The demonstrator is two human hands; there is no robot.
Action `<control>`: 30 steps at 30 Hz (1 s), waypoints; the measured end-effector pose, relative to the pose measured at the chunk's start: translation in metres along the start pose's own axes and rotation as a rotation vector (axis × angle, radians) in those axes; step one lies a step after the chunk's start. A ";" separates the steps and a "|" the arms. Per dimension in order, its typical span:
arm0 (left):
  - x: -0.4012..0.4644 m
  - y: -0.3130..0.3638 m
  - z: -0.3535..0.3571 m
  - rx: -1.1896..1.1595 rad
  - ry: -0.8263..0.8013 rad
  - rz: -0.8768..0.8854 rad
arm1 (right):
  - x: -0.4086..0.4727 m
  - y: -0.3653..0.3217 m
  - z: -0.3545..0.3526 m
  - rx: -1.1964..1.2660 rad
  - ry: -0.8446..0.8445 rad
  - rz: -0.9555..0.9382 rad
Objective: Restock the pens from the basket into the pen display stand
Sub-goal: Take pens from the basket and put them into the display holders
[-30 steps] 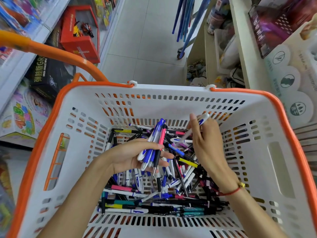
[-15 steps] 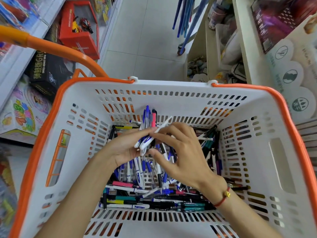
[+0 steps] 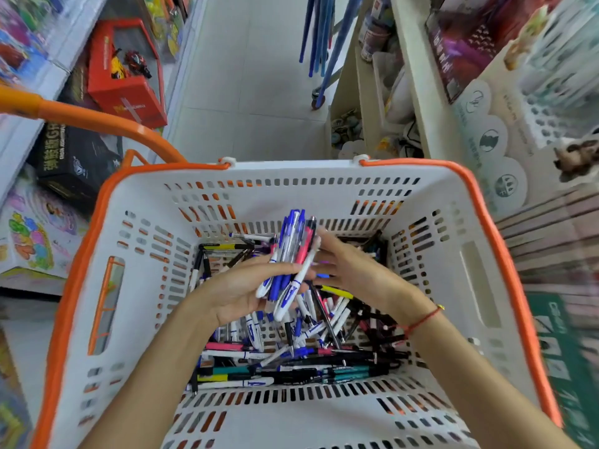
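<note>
Pens bunched upright in left hand, fingers wrapped round em so they stack | right hand fingers loose, tidying bunch | rest in basket | stand not in view

Basket, white with orange rim: 1
Hands: 2, left hand and right hand
Bundle of pens in the left hand: about 5, blue-and-white plus one pink
Loose pens on the basket floor: several dozen, exact number cannot be told
Red wrist cord: 1
</note>
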State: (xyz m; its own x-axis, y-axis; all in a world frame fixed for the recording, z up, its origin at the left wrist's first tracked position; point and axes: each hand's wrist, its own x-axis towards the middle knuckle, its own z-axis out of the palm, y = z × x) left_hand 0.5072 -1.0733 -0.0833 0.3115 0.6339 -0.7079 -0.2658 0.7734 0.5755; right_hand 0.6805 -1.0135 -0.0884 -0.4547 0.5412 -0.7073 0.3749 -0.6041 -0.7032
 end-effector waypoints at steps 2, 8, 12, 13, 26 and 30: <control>-0.009 0.011 0.015 0.027 -0.058 0.004 | -0.007 -0.002 0.000 0.072 -0.025 -0.046; -0.028 0.050 0.059 0.193 -0.124 0.071 | -0.056 -0.035 -0.005 0.005 0.202 -0.239; -0.033 0.071 0.098 0.429 -0.044 0.159 | -0.089 -0.056 -0.020 -0.098 0.521 -0.342; -0.034 0.076 0.110 0.473 -0.052 0.184 | -0.098 -0.061 -0.025 -0.102 0.588 -0.338; -0.033 0.125 0.235 0.517 -0.381 0.243 | -0.226 -0.082 -0.095 0.304 0.992 -0.479; -0.029 0.124 0.275 0.524 -0.340 0.273 | -0.260 -0.074 -0.107 0.406 1.216 -0.522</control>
State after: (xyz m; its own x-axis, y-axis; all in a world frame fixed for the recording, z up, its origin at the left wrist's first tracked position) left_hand 0.7160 -0.9934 0.1209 0.5883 0.7083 -0.3901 0.0743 0.4331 0.8983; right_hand 0.8571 -1.0472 0.1401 0.5935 0.7931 -0.1367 0.0264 -0.1889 -0.9816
